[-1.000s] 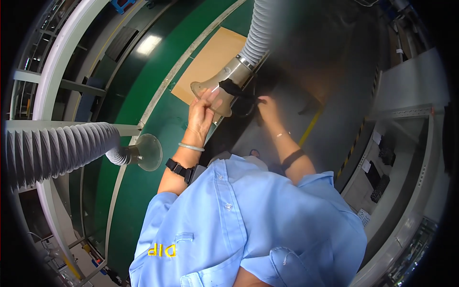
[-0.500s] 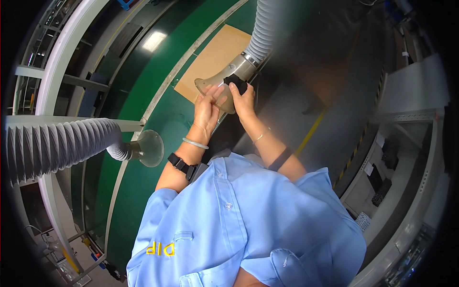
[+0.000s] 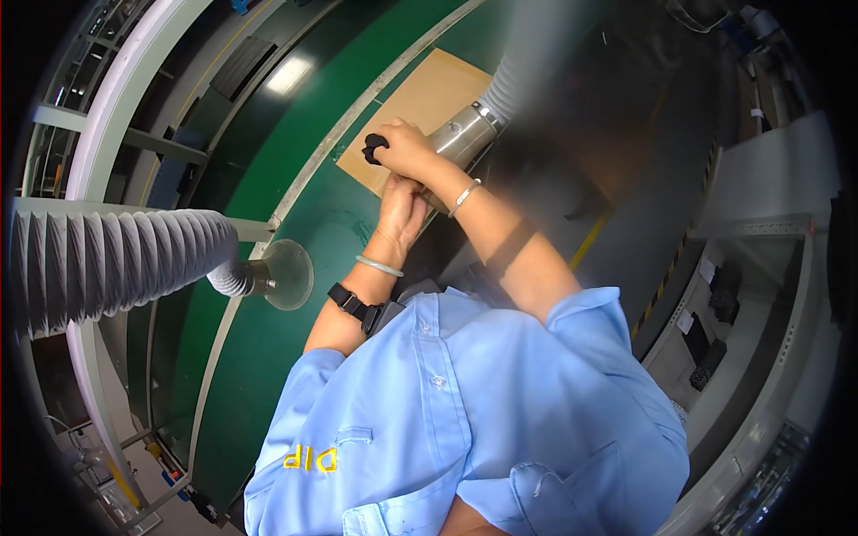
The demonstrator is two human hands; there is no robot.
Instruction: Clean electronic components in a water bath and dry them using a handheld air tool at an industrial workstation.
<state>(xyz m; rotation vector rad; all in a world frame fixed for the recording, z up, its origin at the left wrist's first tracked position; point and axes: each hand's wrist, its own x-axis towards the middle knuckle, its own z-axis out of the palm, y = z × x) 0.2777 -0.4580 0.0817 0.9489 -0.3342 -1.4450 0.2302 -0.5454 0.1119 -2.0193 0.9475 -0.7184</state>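
Observation:
A smoky, see-through funnel-shaped hood (image 3: pixel 462 134) hangs at the end of a grey ribbed hose (image 3: pixel 511 89). My right hand (image 3: pixel 407 149) reaches across its wide mouth, closed on a crumpled black cloth (image 3: pixel 375 149) that pokes out past the fingers. Just below, my left hand (image 3: pixel 403 207) is closed at the hood's near rim, its fingers curled and partly hidden. Most of the flared mouth lies behind my right hand and forearm. Under the hands is a tan board (image 3: pixel 427 89) on the green bench surface (image 3: pixel 335 201).
To the left a second grey ribbed hose (image 3: pixel 134 263) ends in another clear funnel hood (image 3: pixel 290 275). A white upright frame post (image 3: pixel 96 134) stands beside it. A white shelf unit (image 3: pixel 760 259) is at the right, beyond the dark floor with a yellow line (image 3: pixel 587 239).
My right hand, with the black cloth, has moved left from the hood's right side across its mouth. My left hand's fingers, spread on the hood before, are now curled at its rim.

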